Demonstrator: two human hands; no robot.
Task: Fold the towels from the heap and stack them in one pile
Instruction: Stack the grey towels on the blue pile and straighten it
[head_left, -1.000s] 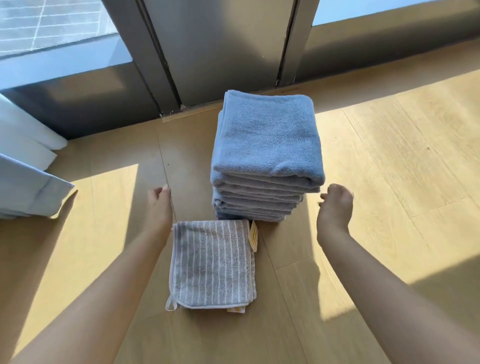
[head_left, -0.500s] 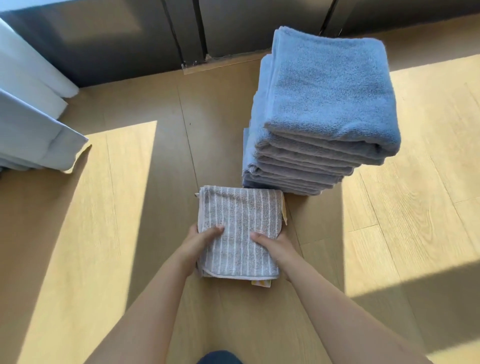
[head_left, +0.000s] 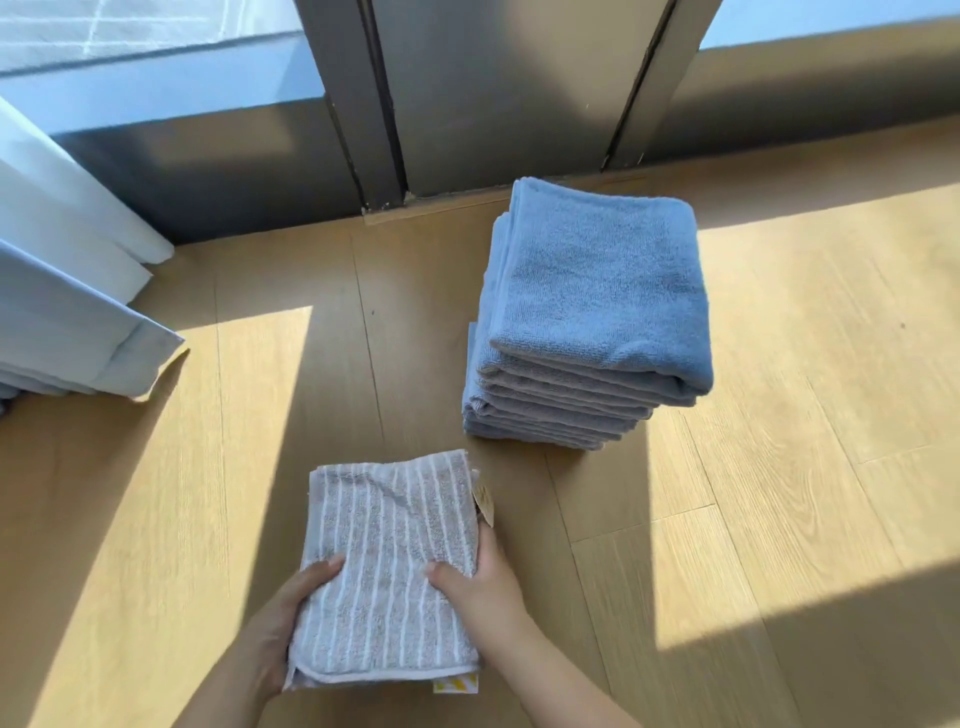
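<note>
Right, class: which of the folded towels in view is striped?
The grey towel with white stripes, gripped by the left hand and right hand. Every towel visible in the stack is plain, without stripes.

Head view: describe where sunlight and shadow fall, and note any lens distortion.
Head view: sunlight patches cross the wooden floor; the striped towel and the blue towel stack sit in the shaded band between; the window frame uprights splay, wide-angle distortion.
</note>
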